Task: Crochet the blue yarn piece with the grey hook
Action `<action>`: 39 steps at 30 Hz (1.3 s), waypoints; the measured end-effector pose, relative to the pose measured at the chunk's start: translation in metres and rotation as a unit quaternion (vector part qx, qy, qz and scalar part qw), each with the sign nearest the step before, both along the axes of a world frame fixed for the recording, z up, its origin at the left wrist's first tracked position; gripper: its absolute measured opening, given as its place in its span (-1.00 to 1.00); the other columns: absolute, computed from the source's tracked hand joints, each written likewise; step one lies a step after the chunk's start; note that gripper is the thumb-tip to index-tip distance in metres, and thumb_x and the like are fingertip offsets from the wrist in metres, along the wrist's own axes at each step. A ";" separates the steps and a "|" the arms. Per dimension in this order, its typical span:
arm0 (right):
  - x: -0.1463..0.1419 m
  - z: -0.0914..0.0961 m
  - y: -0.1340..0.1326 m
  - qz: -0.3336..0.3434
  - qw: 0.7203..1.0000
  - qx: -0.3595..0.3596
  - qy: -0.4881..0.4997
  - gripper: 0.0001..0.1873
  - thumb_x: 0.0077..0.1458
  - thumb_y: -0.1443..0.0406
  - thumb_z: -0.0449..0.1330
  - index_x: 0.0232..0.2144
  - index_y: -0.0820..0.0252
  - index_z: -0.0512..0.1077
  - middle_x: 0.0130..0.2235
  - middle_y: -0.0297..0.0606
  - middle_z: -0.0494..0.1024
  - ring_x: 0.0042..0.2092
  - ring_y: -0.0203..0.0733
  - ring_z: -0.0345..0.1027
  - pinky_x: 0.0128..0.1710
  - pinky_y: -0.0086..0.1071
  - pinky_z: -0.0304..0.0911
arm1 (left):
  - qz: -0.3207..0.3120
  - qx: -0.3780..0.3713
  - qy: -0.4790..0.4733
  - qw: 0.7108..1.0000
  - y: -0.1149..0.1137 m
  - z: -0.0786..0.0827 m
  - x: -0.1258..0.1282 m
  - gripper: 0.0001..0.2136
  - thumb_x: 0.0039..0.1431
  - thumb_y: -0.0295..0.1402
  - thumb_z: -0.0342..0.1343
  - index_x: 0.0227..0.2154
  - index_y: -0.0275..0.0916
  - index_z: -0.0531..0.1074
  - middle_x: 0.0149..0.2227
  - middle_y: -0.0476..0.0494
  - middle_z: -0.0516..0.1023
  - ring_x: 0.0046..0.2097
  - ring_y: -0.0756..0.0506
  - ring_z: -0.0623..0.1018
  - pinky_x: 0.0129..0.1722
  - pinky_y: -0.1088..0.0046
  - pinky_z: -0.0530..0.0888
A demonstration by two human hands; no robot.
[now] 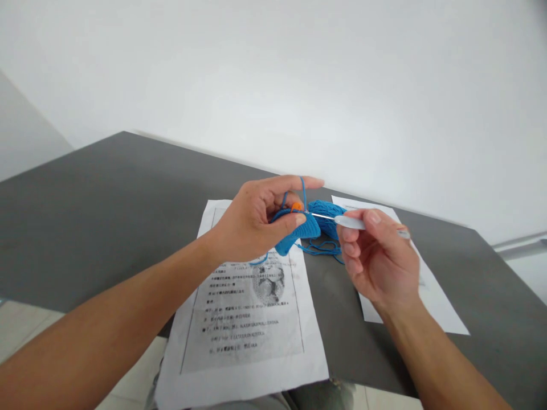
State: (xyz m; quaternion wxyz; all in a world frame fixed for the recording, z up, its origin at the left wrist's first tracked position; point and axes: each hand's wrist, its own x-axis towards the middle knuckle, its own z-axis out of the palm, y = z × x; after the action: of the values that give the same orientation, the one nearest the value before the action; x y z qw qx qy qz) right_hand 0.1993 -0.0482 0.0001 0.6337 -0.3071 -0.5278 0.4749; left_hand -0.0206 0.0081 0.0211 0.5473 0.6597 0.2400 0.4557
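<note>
My left hand (265, 219) pinches a blue crocheted piece (298, 232) between thumb and fingers, its index finger stretched out with a strand of blue yarn (303, 191) looped over it. A small orange item (296, 207), perhaps a stitch marker, shows at the top edge of the piece. In my right hand (380, 250) is a crochet hook (348, 221) with a pale grey handle, held between thumb and fingers. Its metal tip reaches the edge of the crochet near my left thumb. Behind the piece lies a skein of blue yarn (327, 213), partly hidden.
A printed sheet (252, 347) with text and a picture lies under my left hand, hanging past the near edge of the dark grey table (141, 193). Another white sheet (440, 307) lies beneath my right hand. Beyond the table rises a white wall (273, 85).
</note>
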 end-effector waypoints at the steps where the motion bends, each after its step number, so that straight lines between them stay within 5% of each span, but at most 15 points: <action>1: -0.004 -0.004 0.002 0.012 1.000 -0.005 0.020 -0.82 0.35 0.20 0.35 -0.21 0.12 0.74 -0.48 -0.37 0.65 -0.59 -0.37 0.47 -0.75 -0.60 0.36 | 0.010 -0.007 -0.015 1.000 -0.002 0.001 0.002 -0.52 0.10 -0.50 0.37 0.13 -0.28 0.67 -0.41 -0.01 0.55 -0.47 0.03 0.46 -0.48 0.56 0.41; 6: -0.027 -0.018 0.001 -0.092 0.989 0.109 -0.032 -0.79 0.42 0.25 0.28 -0.03 0.03 0.72 -0.35 -0.33 0.69 -0.45 -0.27 0.59 -0.60 -0.46 0.54 | 0.036 -0.042 -0.057 0.997 -0.007 -0.001 0.009 -0.51 0.06 -0.52 0.40 0.11 -0.34 0.65 -0.45 0.02 0.54 -0.46 0.03 0.50 -0.46 0.55 0.46; 11: -0.032 -0.021 -0.005 -0.209 0.934 0.239 -0.165 -0.77 0.40 0.30 0.29 0.01 0.03 0.72 -0.20 -0.22 0.68 -0.36 -0.18 0.64 -0.42 -0.24 0.65 | 0.055 -0.058 -0.071 0.994 -0.009 -0.007 0.015 -0.46 0.06 -0.49 0.40 0.16 -0.37 0.60 -0.41 -0.01 0.61 -0.45 0.03 0.53 -0.44 0.56 0.50; 18: -0.019 -0.014 -0.006 -0.217 0.884 0.310 -0.273 -0.68 0.31 0.39 0.36 0.07 0.03 0.69 -0.17 -0.16 0.74 -0.29 -0.10 0.67 -0.44 -0.24 0.64 | 0.085 -0.042 -0.046 0.994 -0.012 -0.008 0.018 -0.51 0.07 -0.51 0.36 0.13 -0.38 0.63 -0.44 0.02 0.59 -0.48 0.07 0.48 -0.48 0.60 0.44; 25: -0.024 -0.012 -0.008 -0.213 0.905 0.287 -0.231 -0.67 0.29 0.51 0.30 -0.01 0.08 0.70 -0.20 -0.22 0.73 -0.42 -0.21 0.64 -0.52 -0.32 0.59 | 0.069 -0.063 -0.075 0.993 -0.015 -0.014 0.022 -0.46 0.15 -0.40 0.39 0.22 -0.39 0.57 -0.25 -0.18 0.76 -0.32 -0.06 0.67 -0.32 0.48 0.61; 27: -0.023 -0.010 -0.007 -0.232 0.875 0.324 -0.274 -0.65 0.27 0.51 0.32 0.02 0.09 0.69 -0.20 -0.20 0.74 -0.36 -0.17 0.66 -0.45 -0.29 0.62 | 0.067 -0.055 -0.076 0.993 -0.014 -0.015 0.021 -0.46 0.15 -0.40 0.39 0.22 -0.37 0.58 -0.29 -0.16 0.75 -0.34 -0.06 0.67 -0.36 0.49 0.58; 34: -0.009 0.007 -0.010 -0.213 0.674 0.510 -0.491 -0.64 0.21 0.54 0.37 0.06 0.40 0.60 -0.18 -0.01 0.72 -0.19 0.01 0.65 -0.28 -0.13 0.64 | 0.063 -0.019 -0.050 0.997 -0.013 -0.009 0.016 -0.45 0.12 -0.48 0.35 0.22 -0.36 0.59 -0.34 -0.11 0.72 -0.37 -0.03 0.63 -0.40 0.50 0.53; 36: -0.007 0.010 -0.013 -0.210 0.654 0.504 -0.524 -0.69 0.24 0.54 0.34 0.03 0.42 0.60 -0.17 0.00 0.72 -0.17 0.00 0.63 -0.28 -0.15 0.63 | 0.060 -0.012 -0.041 0.997 -0.014 -0.008 0.015 -0.44 0.13 -0.48 0.34 0.24 -0.36 0.58 -0.34 -0.09 0.70 -0.38 -0.02 0.60 -0.41 0.51 0.51; 39: -0.009 0.011 -0.016 -0.211 0.684 0.467 -0.520 -0.74 0.27 0.49 0.36 0.01 0.31 0.59 -0.22 -0.09 0.71 -0.25 -0.10 0.60 -0.30 -0.21 0.63 | 0.052 0.000 -0.028 0.998 -0.015 -0.008 0.014 -0.42 0.12 -0.51 0.33 0.25 -0.38 0.57 -0.36 -0.07 0.67 -0.38 0.00 0.56 -0.40 0.51 0.49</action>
State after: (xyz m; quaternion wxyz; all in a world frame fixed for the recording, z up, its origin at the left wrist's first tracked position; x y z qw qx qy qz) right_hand 0.1902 -0.0639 0.0111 0.4023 -0.2729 -0.8469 -0.2153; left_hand -0.0066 -0.0069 0.0128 0.5294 0.6334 0.2588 0.5016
